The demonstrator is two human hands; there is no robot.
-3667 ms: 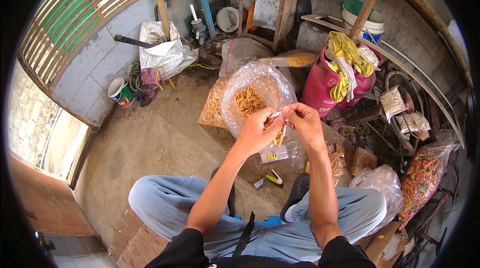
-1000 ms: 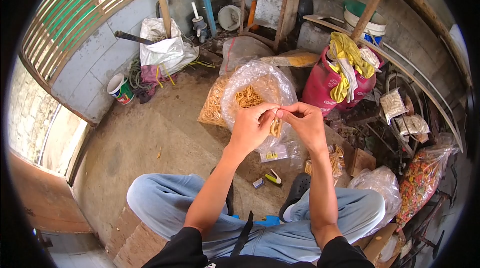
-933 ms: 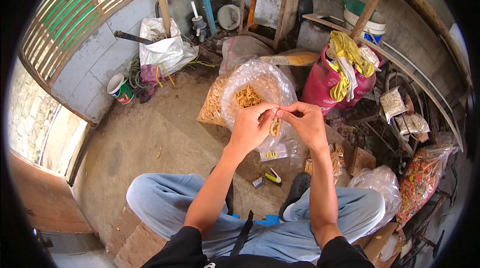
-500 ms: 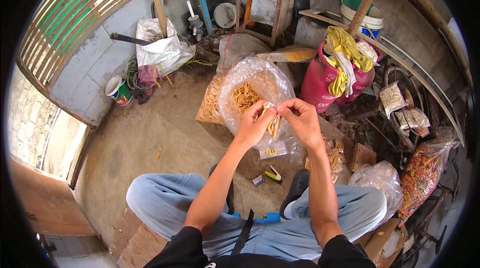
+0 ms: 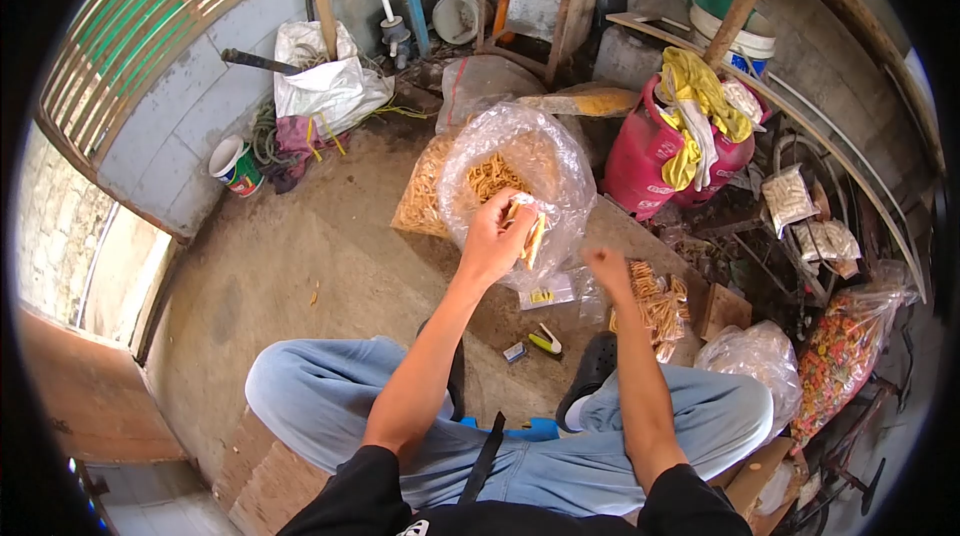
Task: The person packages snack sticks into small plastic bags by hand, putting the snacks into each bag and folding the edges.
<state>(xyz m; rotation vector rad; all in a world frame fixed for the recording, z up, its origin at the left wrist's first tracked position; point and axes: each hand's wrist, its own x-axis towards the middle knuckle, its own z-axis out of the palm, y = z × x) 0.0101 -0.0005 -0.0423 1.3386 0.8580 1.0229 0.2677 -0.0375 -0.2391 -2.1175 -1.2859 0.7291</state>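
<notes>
Closed around the gathered top of a small clear packet of brown stick snacks (image 5: 533, 241), my left hand (image 5: 497, 233) is over the near rim of a large clear plastic bag (image 5: 570, 171). Loose snack sticks (image 5: 492, 176) show inside that bag. My right hand (image 5: 606, 268) is lower and to the right, apart from the packet, beside a pile of filled snack packets (image 5: 655, 311). Motion smears its fingers, so what they hold, if anything, does not show. Below the bag lie a printed label sheet in plastic (image 5: 547, 293), a green-and-white stapler (image 5: 546, 339) and a small box (image 5: 514, 352).
Pink gas cylinders (image 5: 640, 161) draped with yellow cloth stand at the right. Behind the big bag lies a grey sack (image 5: 480, 86). A bag of colourful snacks (image 5: 850, 356) is at far right. A paint bucket (image 5: 236, 166) and white sack (image 5: 325, 86) are by the left wall.
My right hand has let go of the packet's top and moved down and right. My left hand keeps the packet, shifted slightly left and up.
</notes>
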